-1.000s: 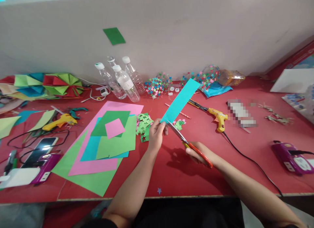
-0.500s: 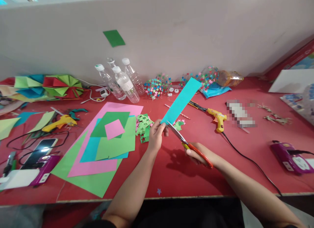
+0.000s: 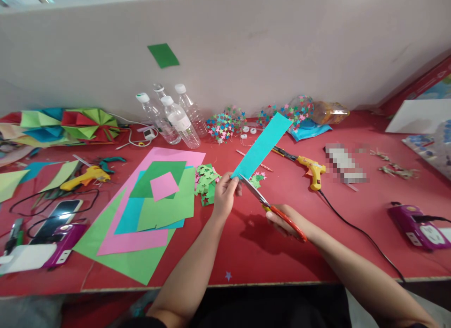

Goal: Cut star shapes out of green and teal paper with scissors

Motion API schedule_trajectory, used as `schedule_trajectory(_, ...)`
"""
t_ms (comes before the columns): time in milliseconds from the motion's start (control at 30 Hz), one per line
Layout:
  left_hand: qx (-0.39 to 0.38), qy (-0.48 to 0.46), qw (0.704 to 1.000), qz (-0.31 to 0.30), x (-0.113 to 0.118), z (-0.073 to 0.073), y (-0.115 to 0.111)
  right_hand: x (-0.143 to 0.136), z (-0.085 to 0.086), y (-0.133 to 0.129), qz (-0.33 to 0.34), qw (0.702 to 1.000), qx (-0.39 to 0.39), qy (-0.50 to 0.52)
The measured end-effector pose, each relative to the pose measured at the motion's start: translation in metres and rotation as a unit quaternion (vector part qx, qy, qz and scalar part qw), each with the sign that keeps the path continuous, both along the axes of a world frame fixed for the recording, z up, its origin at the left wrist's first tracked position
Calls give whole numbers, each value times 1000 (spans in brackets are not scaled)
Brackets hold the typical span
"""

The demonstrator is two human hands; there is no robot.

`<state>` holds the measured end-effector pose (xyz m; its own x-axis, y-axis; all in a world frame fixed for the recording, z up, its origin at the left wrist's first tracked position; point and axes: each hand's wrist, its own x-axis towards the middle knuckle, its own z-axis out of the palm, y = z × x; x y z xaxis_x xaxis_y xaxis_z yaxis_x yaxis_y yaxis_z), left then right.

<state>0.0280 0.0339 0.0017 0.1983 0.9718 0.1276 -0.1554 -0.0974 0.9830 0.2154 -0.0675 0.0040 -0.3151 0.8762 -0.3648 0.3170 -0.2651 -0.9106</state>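
My left hand [image 3: 226, 195] pinches the lower end of a blue paper strip [image 3: 262, 146], which slants up to the right above the table. In my right hand [image 3: 287, 220] is a pair of scissors [image 3: 260, 196] with red and yellow handles. Their blade tips touch the strip's lower edge close to my left fingertips; whether the blades are fully closed I cannot tell. Behind the strip, small green paper stars [image 3: 258, 179] lie partly hidden. Left of my left hand is a pile of green star-punched scraps [image 3: 207, 180].
Stacked coloured sheets [image 3: 165, 206] lie on the left of the red table [image 3: 246, 253]. Plastic bottles [image 3: 181, 123] and star-covered balls [image 3: 221, 127] stand along the partition. A yellow glue gun [image 3: 312, 170] with a trailing cord lies right; another glue gun [image 3: 86, 176] lies left.
The strip's far end has shifted very slightly to the right. Both hands and the scissors stay almost in place.
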Motion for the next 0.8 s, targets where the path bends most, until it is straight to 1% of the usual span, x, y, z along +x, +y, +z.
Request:
schedule_trajectory(167, -4, 14, 1000, 2, -1, 4, 0, -2, 4, 1, -20, 1000, -24, 4)
schedule_trajectory(400, -36, -18, 999, 0, -3, -1, 5, -2, 8, 2, -17, 1000, -21, -13)
schedule_trajectory(533, -47, -31, 998, 5, -3, -2, 6, -2, 5, 3, -20, 999, -28, -18)
schedule_trajectory(667, -48, -27, 998, 10, -2, -1, 6, -2, 0, 3, -20, 999, -22, -15)
schedule_trajectory(800, -50, -19, 998, 13, -2, -1, 6, -2, -1, 3, -24, 999, -28, -15)
